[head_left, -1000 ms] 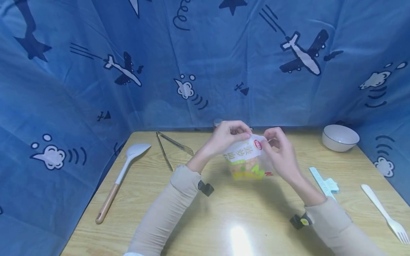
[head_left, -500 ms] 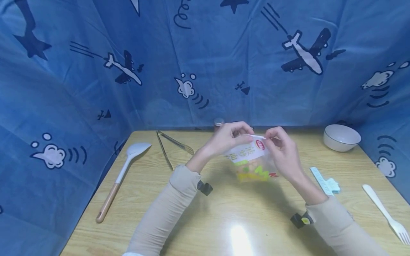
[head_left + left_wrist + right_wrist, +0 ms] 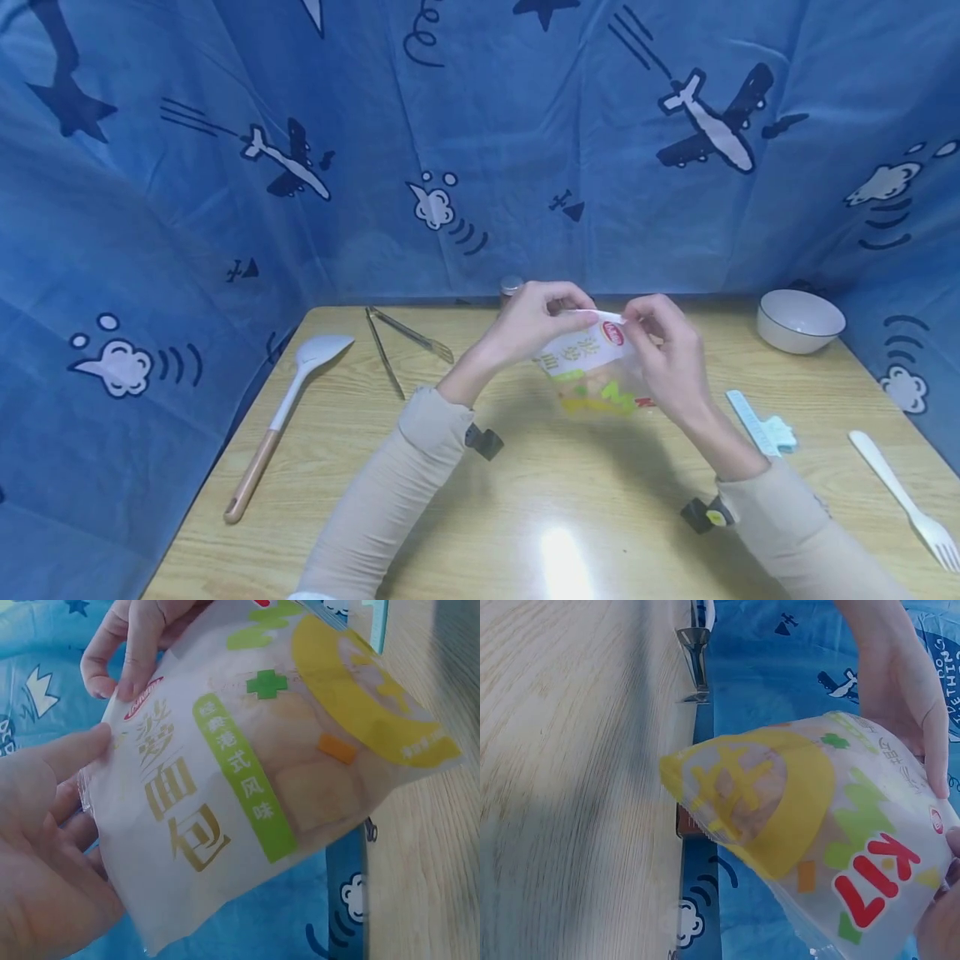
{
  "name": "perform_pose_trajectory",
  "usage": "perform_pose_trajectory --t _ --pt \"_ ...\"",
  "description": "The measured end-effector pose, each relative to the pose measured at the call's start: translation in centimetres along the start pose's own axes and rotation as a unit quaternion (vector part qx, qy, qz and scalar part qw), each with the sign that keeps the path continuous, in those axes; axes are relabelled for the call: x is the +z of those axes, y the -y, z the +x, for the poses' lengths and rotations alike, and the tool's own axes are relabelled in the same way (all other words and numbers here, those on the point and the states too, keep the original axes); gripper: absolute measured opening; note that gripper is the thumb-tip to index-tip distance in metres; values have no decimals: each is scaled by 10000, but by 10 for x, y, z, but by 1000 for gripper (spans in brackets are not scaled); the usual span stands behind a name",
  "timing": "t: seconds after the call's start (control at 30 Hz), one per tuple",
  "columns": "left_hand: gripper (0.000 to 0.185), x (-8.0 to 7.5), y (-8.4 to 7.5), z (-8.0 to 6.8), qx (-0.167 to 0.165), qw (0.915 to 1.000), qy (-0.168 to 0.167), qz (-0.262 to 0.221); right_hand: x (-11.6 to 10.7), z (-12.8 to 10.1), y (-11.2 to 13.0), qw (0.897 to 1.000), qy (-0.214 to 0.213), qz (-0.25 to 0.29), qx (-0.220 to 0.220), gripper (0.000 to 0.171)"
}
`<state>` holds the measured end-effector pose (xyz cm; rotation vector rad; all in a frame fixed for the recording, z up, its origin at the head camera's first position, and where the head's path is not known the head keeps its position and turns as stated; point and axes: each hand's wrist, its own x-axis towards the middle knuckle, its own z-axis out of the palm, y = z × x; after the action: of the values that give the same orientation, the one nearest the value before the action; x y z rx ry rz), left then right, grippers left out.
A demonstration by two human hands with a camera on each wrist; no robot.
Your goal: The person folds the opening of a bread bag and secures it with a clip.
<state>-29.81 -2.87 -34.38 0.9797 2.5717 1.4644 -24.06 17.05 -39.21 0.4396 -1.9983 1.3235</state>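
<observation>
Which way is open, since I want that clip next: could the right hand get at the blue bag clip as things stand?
Probably yes: the bag clip lies uncovered on the table beside the right forearm, but the right hand pinches the snack bag.

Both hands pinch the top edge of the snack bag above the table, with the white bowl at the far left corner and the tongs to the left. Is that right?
Not quite: the white bowl sits at the far right corner of the table, as the head view shows. The rest holds: the left hand and right hand pinch the top edge of the snack bag, and the tongs lie to the left.

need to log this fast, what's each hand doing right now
Left hand: pinching the top edge of the snack bag.
Right hand: pinching the same top edge, bag held off the table.
</observation>
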Motion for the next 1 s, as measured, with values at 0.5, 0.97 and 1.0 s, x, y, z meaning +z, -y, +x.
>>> perform_pose_trajectory --t 0.5,0.97,1.0 --pt "10 3 -9 1 238 9989 -233 326 -11 -4 8 9860 947 361 1323 23" --pt "9 0 -8 -4 123 9988 -172 431 -6 0 10 9882 389 315 1449 10" --pt "9 0 -8 -4 89 9989 -216 418 -6 1 10 9881 354 310 1463 9"
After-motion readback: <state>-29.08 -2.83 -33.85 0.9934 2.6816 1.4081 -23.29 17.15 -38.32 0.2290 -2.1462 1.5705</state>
